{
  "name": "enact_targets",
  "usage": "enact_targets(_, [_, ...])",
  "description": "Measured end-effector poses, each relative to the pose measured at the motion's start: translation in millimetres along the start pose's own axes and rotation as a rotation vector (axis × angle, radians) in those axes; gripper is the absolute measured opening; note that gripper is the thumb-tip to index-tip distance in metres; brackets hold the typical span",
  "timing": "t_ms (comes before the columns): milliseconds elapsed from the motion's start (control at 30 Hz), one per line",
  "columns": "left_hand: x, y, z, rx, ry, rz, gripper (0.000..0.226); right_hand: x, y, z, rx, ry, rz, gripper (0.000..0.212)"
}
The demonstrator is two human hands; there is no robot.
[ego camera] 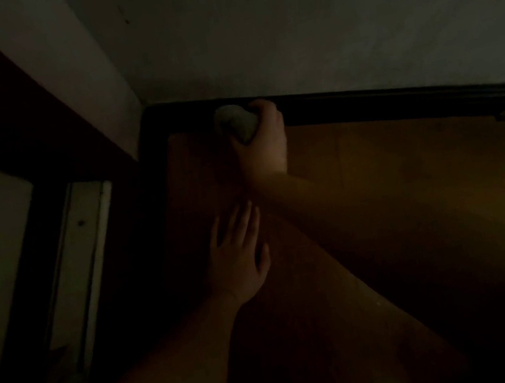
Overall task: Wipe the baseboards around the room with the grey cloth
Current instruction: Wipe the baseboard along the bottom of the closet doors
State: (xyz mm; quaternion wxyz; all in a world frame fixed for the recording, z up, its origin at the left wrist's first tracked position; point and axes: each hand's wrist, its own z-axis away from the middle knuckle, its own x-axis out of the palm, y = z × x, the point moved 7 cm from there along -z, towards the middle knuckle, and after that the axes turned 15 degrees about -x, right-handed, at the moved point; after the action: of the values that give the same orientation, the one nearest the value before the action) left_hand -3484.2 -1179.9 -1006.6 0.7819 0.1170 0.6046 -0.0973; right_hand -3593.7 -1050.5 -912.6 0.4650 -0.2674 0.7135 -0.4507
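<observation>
left hand (238, 257): bare, no ring seen | right hand (264, 142): bare | forearms: unsleeved, entering from 6 and 5 o'clock | lighting: dim

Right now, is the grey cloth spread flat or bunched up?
Bunched up. The grey cloth shows as a rounded wad gripped in the right hand, against the dark baseboard near the corner.

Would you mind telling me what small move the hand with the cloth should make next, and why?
Probably slide the cloth left into the corner: the right hand grips it against the dark baseboard, just short of that corner, while the left hand lies flat on the floor.
</observation>
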Motion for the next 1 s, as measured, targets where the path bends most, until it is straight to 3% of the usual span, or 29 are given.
enact_targets(267, [3.1,-1.3,3.4,-0.008,-0.069,0.094,0.047,89.0,-32.8,3.0,0.022,-0.09,-0.017,0.041])
enact_targets(333, [6.7,-1.5,4.2,-0.04,-0.104,0.104,0.053,102.8,-35.7,3.2,0.044,-0.08,-0.03,0.039])
enact_targets(433, [1.4,0.6,2.9,-0.02,-0.049,-0.009,0.048,103.5,-30.9,-4.2,0.103,-0.031,-0.03,0.038])
enact_targets(500, [-1.2,-0.3,2.2,0.009,-0.054,0.071,0.041,88.3,-22.3,-10.0,0.119,-0.001,-0.018,0.038])
enact_targets(733, [4.0,1.1,-0.3,0.03,0.031,0.079,0.065,-0.7,22.1,-12.1,0.077,0.045,0.076,0.036])
enact_targets(1000, [8.3,-0.1,-0.3,0.044,0.068,0.076,0.067,-122.4,70.3,-13.6,0.102,0.132,0.225,0.041])
